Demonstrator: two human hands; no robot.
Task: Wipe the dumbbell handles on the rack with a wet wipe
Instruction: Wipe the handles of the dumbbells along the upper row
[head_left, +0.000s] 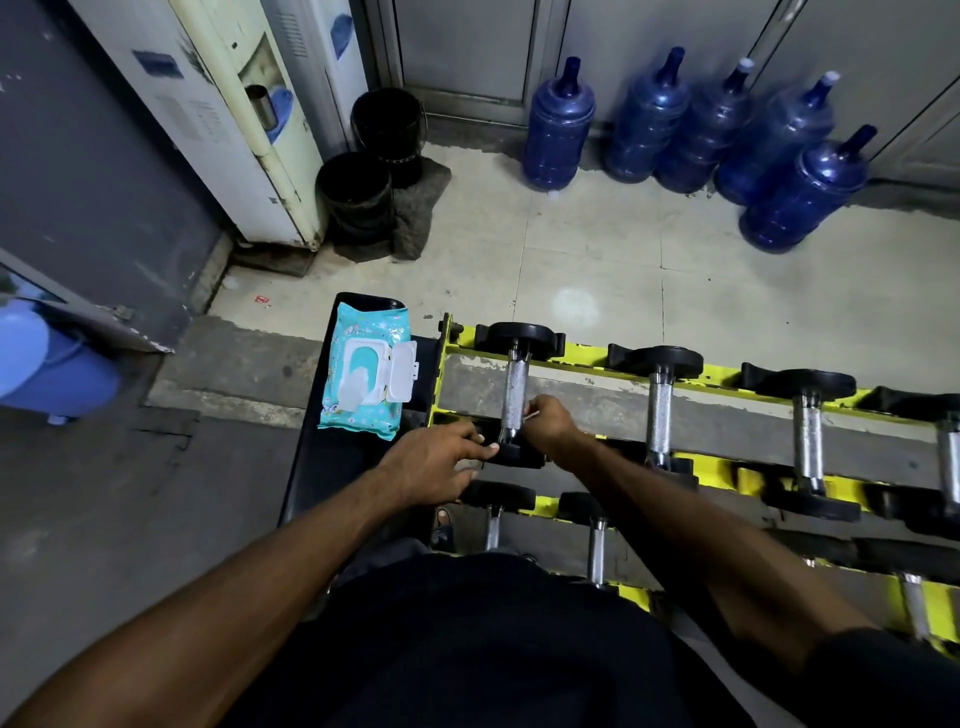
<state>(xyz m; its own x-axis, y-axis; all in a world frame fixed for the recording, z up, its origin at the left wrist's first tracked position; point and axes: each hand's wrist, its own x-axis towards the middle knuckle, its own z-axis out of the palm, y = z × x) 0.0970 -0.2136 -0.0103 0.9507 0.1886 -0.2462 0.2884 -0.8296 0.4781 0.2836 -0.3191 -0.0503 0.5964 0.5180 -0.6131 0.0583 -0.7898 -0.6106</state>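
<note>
Leftmost dumbbell (513, 395) on the yellow rack (584, 354): right hand (551, 426) pinches a wet wipe (531, 415) against its handle's near end; left hand (439, 462) rests, fingers extended, on the near head.

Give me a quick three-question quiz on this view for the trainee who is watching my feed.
1. True or false: the flip lid of the wipe pack is closed.
2. The right hand works at which top-row dumbbell, counted from the left? A: first. B: second. C: third.
3. Fill in: ___ blue water jugs stand by the far wall.

Key
1. False: the lid stands open.
2. A: the hand is at that handle, with a white wipe showing at its fingers.
3. Five.
</note>
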